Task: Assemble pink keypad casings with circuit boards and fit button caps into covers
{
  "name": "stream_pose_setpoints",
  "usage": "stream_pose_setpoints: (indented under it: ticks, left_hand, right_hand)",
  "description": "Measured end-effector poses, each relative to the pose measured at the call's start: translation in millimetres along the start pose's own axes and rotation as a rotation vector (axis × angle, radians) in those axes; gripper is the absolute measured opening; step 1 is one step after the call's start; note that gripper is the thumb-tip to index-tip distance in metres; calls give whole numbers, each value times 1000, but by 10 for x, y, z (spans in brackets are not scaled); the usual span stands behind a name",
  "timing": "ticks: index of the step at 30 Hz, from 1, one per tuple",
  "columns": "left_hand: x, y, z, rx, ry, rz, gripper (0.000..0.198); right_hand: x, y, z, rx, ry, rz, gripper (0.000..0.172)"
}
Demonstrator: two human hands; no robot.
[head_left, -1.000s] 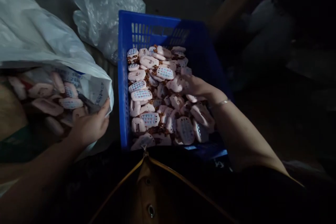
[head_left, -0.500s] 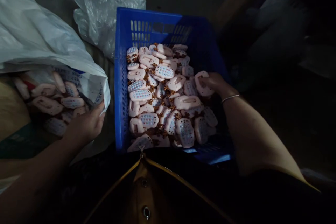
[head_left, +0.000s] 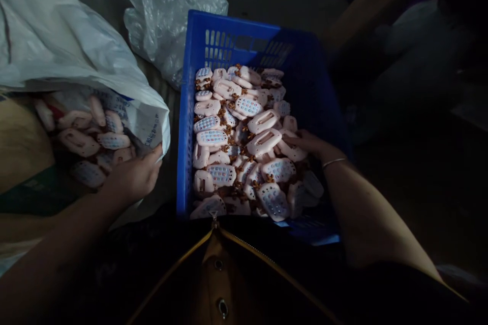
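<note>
- The blue crate (head_left: 190, 111) stands just in front of the person and serves as the landmark here. It holds a heaped layer of pink toy phones (head_left: 244, 127), some keypad up and some back up, with small brown bits scattered among them.
- The right hand (head_left: 308, 143), a thin bracelet (head_left: 333, 162) at its wrist, lies on the pile at the crate's right side. Its fingers rest over one pink piece, but that corner is dim and I cannot tell whether they have closed on it or only touch it.
- Left of the crate, and apart from it, lies a white sack (head_left: 76, 51) with its mouth towards the person. More toy phones of the same kind (head_left: 80, 137) show inside.
- The left hand (head_left: 135, 177) is clamped on the rim of the sack's mouth, on the side nearest the crate, and holds it open.
- Beyond the crate's far left corner sits a crumpled clear plastic bag (head_left: 171, 5), with no hand on it.
- Judged from how things lie, the work is partway along. The crate is well filled across its floor but not up to its rim, and a good many pieces remain in the sack.
</note>
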State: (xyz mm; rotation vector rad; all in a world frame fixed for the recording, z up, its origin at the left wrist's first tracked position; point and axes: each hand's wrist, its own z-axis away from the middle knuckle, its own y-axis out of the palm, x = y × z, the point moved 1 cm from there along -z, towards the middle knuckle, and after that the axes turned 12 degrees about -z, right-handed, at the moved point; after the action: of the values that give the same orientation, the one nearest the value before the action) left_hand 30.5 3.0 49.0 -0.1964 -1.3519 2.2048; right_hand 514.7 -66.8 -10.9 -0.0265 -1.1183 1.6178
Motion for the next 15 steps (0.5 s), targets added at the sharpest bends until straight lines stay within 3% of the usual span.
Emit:
stream_pose_setpoints:
  ticks: [3,6,8,10,12,15]
  left_hand:
    - [-12,-54,19,22,26,-4,59]
    - [-5,-64,34,18,24,-21,58]
    - [3,-48,34,4,38,-7,58]
    - [5,-25,25,-24,57,8,58]
    - [2,0,10,-40,69,5,58]
    - [2,32,-1,-47,76,-5,57]
  right_hand:
    - [-40,-56,233,5,6,-114,53]
    - [14,-280,452,65,38,-319,35]
    - [191,-420,557,33,-32,-492,23]
    - [547,-417,662,-25,-215,-623,18]
    - [1088,-190,811,36,-443,-671,21]
    - [2060,438,1129,420,-729,-675,41]
